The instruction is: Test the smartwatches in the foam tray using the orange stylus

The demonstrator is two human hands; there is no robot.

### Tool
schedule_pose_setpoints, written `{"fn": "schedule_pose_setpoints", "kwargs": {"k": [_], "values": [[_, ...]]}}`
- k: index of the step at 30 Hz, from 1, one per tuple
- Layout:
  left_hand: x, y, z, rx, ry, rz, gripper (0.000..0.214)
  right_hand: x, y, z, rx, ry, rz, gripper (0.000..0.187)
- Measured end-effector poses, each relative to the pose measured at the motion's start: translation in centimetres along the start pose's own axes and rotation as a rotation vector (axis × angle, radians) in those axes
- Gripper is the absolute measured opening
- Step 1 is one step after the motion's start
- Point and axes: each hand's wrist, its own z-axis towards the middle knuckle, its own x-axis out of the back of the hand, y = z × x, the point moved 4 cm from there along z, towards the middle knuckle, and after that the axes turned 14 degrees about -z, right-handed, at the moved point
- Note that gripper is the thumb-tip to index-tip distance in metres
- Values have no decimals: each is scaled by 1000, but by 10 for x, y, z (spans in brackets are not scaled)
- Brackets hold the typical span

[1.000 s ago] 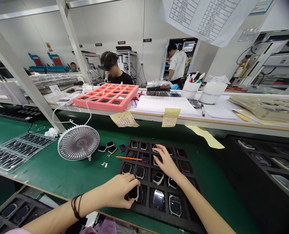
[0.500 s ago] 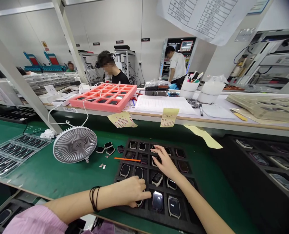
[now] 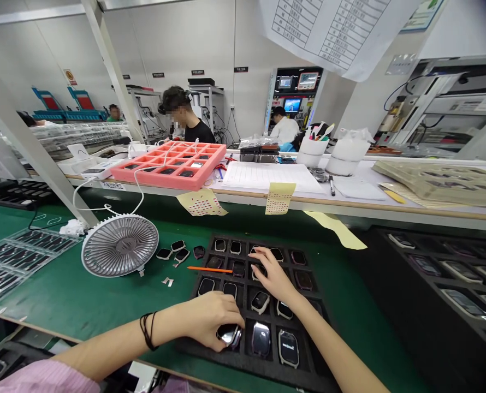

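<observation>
- And here's the left hand [image 3: 216, 319] at the tray's [image 3: 245, 297] near left corner, thumb and fingers clamped on a watch [image 3: 227, 334]!
- That watch sits tilted over the tray's nearest row, its face catching the light; the fingers hide part of it.
- Over to the right hand [image 3: 271, 273]: fingers parted, spread above the tray's far middle pockets; whether the fingertips touch the watches there, I cannot tell.
- A lit watch [image 3: 288, 348] shows white marks on its face, in the tray's near row, right of the left hand.
- Across the tray's left edge lies an orange stick [image 3: 209, 269].
- Left of the tray, four loose watches [image 3: 181, 255] cluster, with silvery scraps [image 3: 167, 281] just nearer.
- Farther left of the tray, a fan [image 3: 120, 245]!
- Beyond the tray, up on the shelf [image 3: 243, 192], a pink tray [image 3: 204, 180].
</observation>
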Motion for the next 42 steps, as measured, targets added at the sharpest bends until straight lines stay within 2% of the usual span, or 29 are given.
{"fn": "schedule_pose_setpoints", "kwargs": {"k": [4, 9, 12, 18, 21, 26, 29, 32, 34, 38, 42], "values": [[12, 9, 13, 34, 102, -24, 43, 1, -2, 0, 2, -1, 3, 24], [9, 26, 35, 38, 67, 9, 38, 2, -1, 0, -4, -5, 0, 23], [6, 34, 44, 46, 19, 85, 39, 2, 0, 0, -1, -4, -1, 23], [-6, 57, 48, 12, -215, 178, 24, 1, 3, 1, 2, -28, -12, 22], [-10, 54, 48, 72, -210, 155, 23, 0, 3, 0, 5, -38, -15, 23], [-14, 35, 53, 149, -109, 9, 30, 0, 2, 0, -3, -64, -25, 23], [-20, 33, 55, 159, -145, 116, 31, -1, 1, 0, 4, -67, -30, 23], [-26, 42, 57, 143, -170, 266, 26, -1, 1, 0, 15, -59, -34, 22], [-27, 49, 58, 143, -147, 326, 34, -1, 0, 0, 19, -49, -33, 22], [-26, 52, 61, 155, -142, 358, 67, -4, 0, -1, 26, -48, -34, 22], [-22, 42, 61, 97, -145, 270, 57, -1, -3, -1, 41, -23, -54, 23]]}}
